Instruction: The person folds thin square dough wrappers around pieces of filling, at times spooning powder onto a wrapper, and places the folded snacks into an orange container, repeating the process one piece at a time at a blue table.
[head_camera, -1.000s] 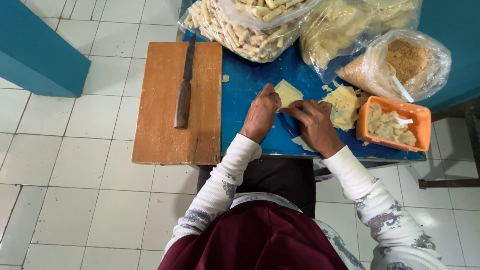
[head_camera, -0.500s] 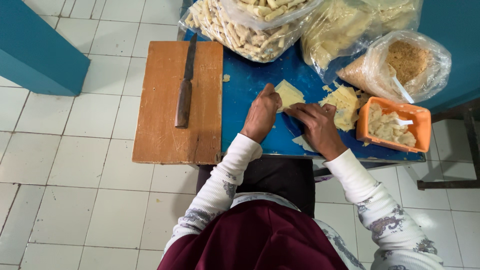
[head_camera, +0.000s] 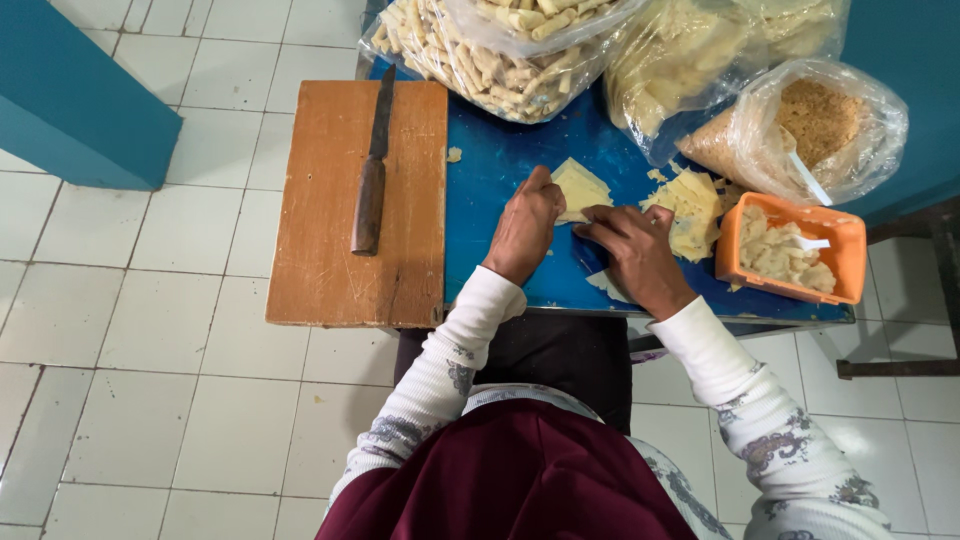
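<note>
Pinching one pale wrapper (head_camera: 580, 188) — both hands (head_camera: 524, 228) (head_camera: 634, 252) closed.

You are getting open blue worktop (head_camera: 500, 190) between the board (head_camera: 330, 200) and your hands; bags (head_camera: 500, 50) are blocking the far edge, the orange tub (head_camera: 835, 235) is closing the right, and the knife (head_camera: 370, 175) is lying on the board.

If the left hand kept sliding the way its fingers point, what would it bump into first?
The left hand points up and a bit right, fingertips already on the pale dough sheet. Past that, it would probably meet the clear bag of rolled sticks, though depth is uncertain.
</note>
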